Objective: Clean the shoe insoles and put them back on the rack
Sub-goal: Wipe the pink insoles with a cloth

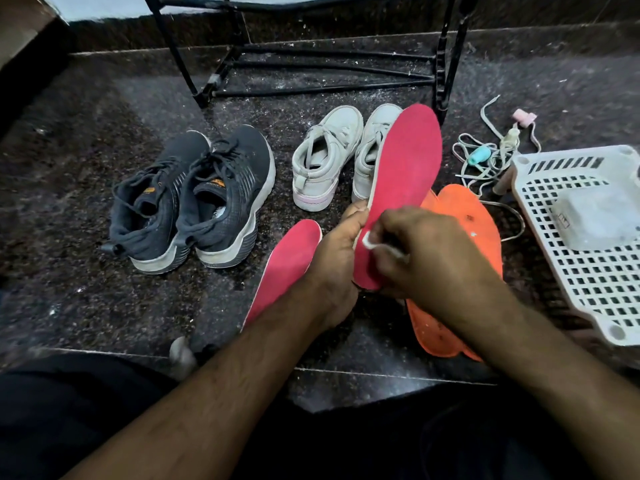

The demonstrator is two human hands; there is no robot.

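Over the granite floor, left hand (337, 251) grips the pink insole (401, 188) upright, steadying it while right hand (429, 258) pinches a white wipe (372, 241) against it.

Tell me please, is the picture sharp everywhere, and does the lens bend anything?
Head view: the wide lens bows the black rack and floor joints; the right hand with its small white piece is motion-blurred against the red insole; the corners fall dark; the shoes stay fairly sharp.
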